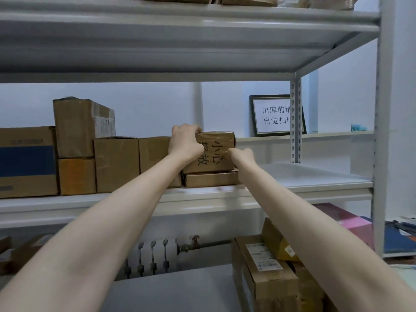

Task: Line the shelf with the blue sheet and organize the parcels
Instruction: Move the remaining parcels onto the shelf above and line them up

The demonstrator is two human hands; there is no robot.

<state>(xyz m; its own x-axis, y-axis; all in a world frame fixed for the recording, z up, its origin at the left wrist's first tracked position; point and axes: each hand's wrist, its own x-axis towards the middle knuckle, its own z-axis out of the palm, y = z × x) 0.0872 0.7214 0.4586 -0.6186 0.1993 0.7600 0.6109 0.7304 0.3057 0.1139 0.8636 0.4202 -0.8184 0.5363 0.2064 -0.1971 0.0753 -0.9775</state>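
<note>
A brown parcel with black handwriting (213,152) sits on a flat brown box (211,179) on the middle shelf (315,176). My left hand (185,141) grips the parcel's upper left corner, fingers curled over its top. My right hand (242,155) holds its right front edge. To the left, several cardboard parcels stand in a row: a plain box (116,164), a tall box (76,127) stacked on an orange-brown box (76,176), and a large box with a blue band (27,162). The shelf surface looks pale; no blue sheet is plainly visible.
A framed sign (273,115) leans on a ledge behind the rack's right post (296,122). Below the shelf, more parcels (265,273) are stacked at lower right, beside a radiator (155,255). The upper shelf (180,41) hangs close overhead, with parcels on top.
</note>
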